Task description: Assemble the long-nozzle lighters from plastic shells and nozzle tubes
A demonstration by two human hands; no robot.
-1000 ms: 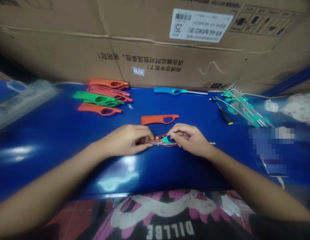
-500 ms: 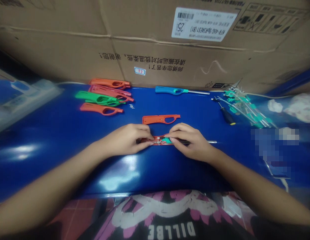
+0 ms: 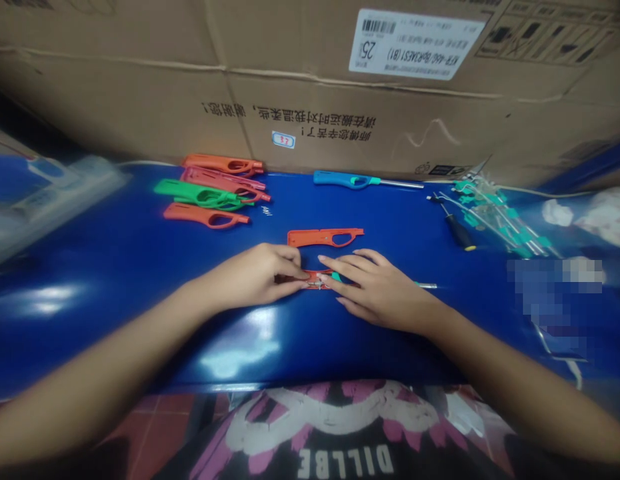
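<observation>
1. Ten o'clock from the work: green shell halves [image 3: 205, 197] and an orange half [image 3: 177, 213] nearer the person lie where they were half a second ago.
2. Nine o'clock: the left hand [image 3: 257, 277] has barely moved. Its thumb and fingertips are closed about the left end of the opened orange shell [image 3: 314, 275], the tips only slightly apart.
3. Clock centre: that shell lies on the blue table [image 3: 250, 233] between the hands, inner side up. Less of its green part [image 3: 336, 275] shows now.
4. Twelve o'clock, just beyond: a loose orange half [image 3: 317, 238] lies untouched.
5. Three o'clock: the right hand [image 3: 383, 283] has changed most. A moment ago its fingers were bunched at the green part; now they are fanned wide over the shell, pinching nothing visible. Whether they press or hover, I cannot tell. This probably means the finer grip was let go, leaving the left hand to steady the work.
6. Beyond it, a metal tube [image 3: 429, 286] pokes out towards three o'clock.
</observation>
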